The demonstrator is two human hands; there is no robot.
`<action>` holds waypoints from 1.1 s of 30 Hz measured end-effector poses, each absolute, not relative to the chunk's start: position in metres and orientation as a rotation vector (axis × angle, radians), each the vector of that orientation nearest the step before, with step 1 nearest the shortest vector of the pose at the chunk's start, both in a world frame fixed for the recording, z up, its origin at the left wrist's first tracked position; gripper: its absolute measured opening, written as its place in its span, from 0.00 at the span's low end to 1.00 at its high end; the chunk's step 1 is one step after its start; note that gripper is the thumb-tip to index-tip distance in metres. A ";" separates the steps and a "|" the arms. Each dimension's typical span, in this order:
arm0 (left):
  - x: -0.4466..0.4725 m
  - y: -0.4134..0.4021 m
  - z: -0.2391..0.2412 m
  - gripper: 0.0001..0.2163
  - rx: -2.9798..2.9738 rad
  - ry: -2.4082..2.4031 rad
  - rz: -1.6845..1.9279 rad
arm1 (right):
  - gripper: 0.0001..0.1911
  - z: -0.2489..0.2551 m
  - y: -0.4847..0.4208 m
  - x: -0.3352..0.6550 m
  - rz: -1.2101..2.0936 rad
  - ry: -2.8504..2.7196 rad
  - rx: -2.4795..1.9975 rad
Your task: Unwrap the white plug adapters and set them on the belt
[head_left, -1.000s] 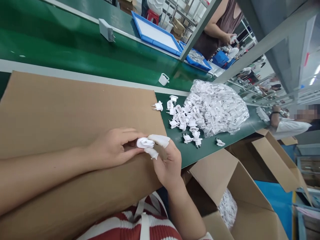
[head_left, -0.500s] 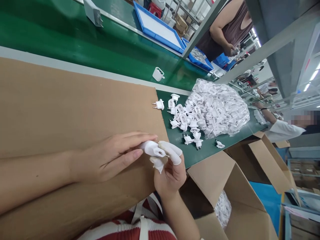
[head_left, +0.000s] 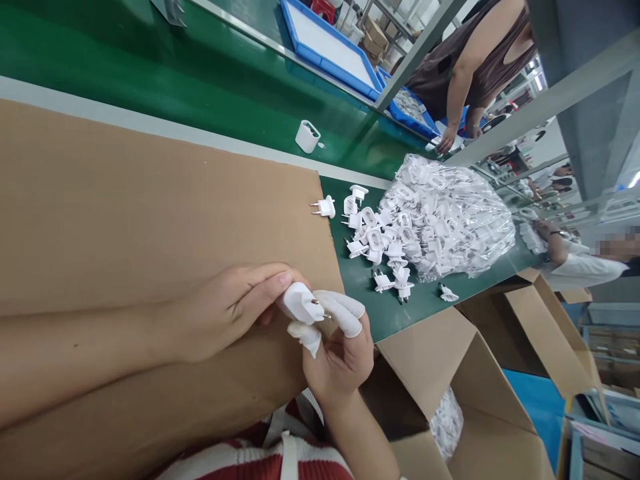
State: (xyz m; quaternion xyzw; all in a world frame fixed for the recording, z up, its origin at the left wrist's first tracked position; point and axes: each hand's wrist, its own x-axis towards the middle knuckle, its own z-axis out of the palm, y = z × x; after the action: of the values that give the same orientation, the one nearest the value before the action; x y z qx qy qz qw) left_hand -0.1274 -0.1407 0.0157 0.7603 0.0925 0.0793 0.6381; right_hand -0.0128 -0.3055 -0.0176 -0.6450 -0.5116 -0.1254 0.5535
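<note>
One white plug (head_left: 301, 304) sits clamped between our left hand (head_left: 237, 312), wrapped about its back end, and our right hand (head_left: 340, 353), whose white-covered fingers (head_left: 341, 313) pinch near its pronged end. Beyond our right hand, loose plug pieces (head_left: 374, 248) lie on the green bench (head_left: 390, 312) beside a clear bag (head_left: 450, 220) of more

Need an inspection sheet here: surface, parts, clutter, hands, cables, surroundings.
Surface: cardboard sheet on green bench top.
Parts: white two-pin charger in both hands; loose white plug heads beside a clear bag of similar pieces.
Clutter: lone plug head at the sheet's edge; white housing on the green strip beyond.
Hands: left hand grips the charger's body; right hand, wearing white finger covers, touches its pin end.
Cables: nothing seen.
Surroundings: open carton lower right; brown-topped co-worker beyond.
</note>
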 end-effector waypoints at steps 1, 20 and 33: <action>-0.127 -0.141 0.016 0.23 1.720 0.228 0.184 | 0.17 -0.018 -0.305 -0.013 -0.302 -1.205 -1.523; -0.129 -0.133 0.006 0.21 1.731 0.059 0.119 | 0.19 -0.031 -0.311 -0.012 -0.187 -1.074 -1.491; -0.113 0.000 0.057 0.24 2.052 1.160 0.630 | 0.31 0.025 -0.254 0.092 -0.005 -1.650 -2.110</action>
State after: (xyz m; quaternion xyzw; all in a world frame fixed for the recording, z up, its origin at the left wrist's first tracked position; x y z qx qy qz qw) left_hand -0.1134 0.0004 0.0572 0.7898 0.4465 0.2423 0.3436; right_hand 0.0918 -0.2536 0.0253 -0.7667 -0.5996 -0.0017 0.2295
